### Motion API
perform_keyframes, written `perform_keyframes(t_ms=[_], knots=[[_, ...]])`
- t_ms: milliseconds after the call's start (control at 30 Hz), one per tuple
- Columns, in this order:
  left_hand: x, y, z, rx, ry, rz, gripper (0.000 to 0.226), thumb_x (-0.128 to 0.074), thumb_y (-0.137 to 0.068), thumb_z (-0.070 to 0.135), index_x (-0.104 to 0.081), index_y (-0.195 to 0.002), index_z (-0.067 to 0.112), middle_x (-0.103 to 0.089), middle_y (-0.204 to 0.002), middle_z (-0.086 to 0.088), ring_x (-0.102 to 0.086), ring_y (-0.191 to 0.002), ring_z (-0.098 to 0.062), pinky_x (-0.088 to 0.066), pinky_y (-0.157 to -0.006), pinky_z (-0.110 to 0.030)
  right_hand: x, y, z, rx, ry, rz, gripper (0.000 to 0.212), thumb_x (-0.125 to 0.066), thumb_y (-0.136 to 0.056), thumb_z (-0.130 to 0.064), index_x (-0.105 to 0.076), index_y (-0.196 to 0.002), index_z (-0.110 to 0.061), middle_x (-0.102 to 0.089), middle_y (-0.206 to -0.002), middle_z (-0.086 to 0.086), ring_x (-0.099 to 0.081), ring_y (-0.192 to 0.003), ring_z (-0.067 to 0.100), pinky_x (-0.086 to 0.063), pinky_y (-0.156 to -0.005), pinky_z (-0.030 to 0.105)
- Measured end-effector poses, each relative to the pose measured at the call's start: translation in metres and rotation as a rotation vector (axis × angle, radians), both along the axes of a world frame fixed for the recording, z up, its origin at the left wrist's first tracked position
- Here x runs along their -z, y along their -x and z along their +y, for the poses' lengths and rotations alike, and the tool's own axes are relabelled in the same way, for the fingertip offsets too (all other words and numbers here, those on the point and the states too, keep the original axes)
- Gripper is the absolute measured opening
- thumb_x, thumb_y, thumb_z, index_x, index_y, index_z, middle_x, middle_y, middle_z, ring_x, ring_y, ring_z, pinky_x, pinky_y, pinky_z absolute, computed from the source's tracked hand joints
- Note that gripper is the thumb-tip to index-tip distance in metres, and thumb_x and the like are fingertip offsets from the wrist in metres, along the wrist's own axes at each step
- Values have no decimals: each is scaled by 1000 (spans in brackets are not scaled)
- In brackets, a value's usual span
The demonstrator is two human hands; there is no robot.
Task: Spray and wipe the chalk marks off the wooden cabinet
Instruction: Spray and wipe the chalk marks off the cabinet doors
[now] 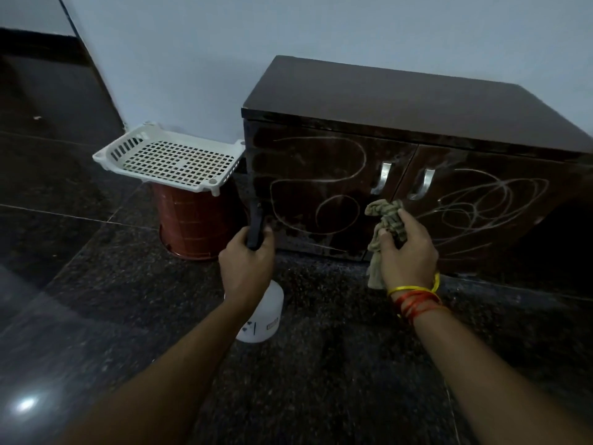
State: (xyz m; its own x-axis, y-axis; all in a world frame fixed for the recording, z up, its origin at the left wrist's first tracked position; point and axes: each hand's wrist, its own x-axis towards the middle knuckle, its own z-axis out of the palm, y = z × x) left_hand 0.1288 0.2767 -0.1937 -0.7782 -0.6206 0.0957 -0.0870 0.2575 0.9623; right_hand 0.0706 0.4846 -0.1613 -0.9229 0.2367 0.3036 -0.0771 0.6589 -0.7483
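A low dark wooden cabinet stands against the wall, with white chalk marks looping over its left door and more scribbles on its right door. My left hand grips the black head of a white spray bottle, its nozzle aimed at the left door from close by. My right hand holds a crumpled beige cloth just in front of the doors, below the two metal handles. The left door looks wet and shiny.
A white perforated plastic basket rests on an upturned red-brown bucket left of the cabinet. The floor is dark speckled granite. A pale wall runs behind everything.
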Motion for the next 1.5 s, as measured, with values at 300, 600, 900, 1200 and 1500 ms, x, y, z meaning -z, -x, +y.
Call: perform_keyframes(t_ms=[300,600,900,1200,1500], knots=[[35,-19,-2,30,9,-204,27,-58,-90,42,-57,-69,24,-56,-56,-1,-53,-50,-19,-44,-52,-37,2,-3,-14,-20,35,-27,47,-63,-90,-16,-53,-136,-10,-52,-137,10,-50,-125,25,-37,-104,28],[55,-29,-8,52,43,-335,17,-57,-92,35,-58,-78,26,-60,-60,-1,-53,-51,-17,-41,-51,-30,0,-1,-6,1,57,-51,47,-62,-91,-18,-51,-137,-11,-52,-138,9,-49,-126,25,-37,-103,27],[58,-31,-2,100,72,-385,23,-56,-93,41,-57,-76,24,-60,-63,-2,-57,-57,-19,-42,-56,-32,4,-1,-2,8,58,-75,48,-62,-91,-18,-51,-137,-12,-52,-139,8,-49,-127,24,-38,-105,28],[51,-27,29,280,136,-319,32,-57,-93,36,-57,-71,14,-54,-56,-5,-49,-49,-19,-37,-51,-33,6,0,8,32,35,-81,47,-61,-92,-17,-51,-137,-11,-51,-140,9,-48,-128,25,-37,-107,31],[30,-11,74,412,178,-165,34,-58,-94,38,-54,-70,14,-52,-57,-14,-45,-49,-29,-32,-50,-33,5,-3,27,95,23,-44,47,-61,-92,-17,-51,-137,-9,-51,-140,11,-47,-129,26,-37,-106,31]])
